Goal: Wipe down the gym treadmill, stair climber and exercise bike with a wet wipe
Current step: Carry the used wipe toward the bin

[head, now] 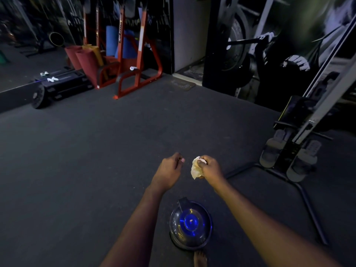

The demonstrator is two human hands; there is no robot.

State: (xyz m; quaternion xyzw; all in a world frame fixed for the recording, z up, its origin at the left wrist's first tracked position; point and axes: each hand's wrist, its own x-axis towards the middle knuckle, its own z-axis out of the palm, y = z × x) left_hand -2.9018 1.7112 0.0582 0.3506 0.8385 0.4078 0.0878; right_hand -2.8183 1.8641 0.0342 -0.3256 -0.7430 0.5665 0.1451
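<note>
Inspection finding: open rubber floor is stretching unobstructed from 8 to 1 o'clock of the left hand and right hand. A domed, blue-lit bin is occupying 6 o'clock beneath the forearms. A grey machine frame is closing off 3 o'clock. A red rack is standing well apart at 11 o'clock.

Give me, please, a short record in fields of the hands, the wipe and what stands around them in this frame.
place: gym floor, dark matting
right hand: grips a crumpled wet wipe
left hand: fingers curled, nothing visible in it, not touching the wipe
below the hands: domed container with a blue glow, on the floor
right side: machine with two footplates, untouched
far left: red rack, rolled mats beside it
</note>
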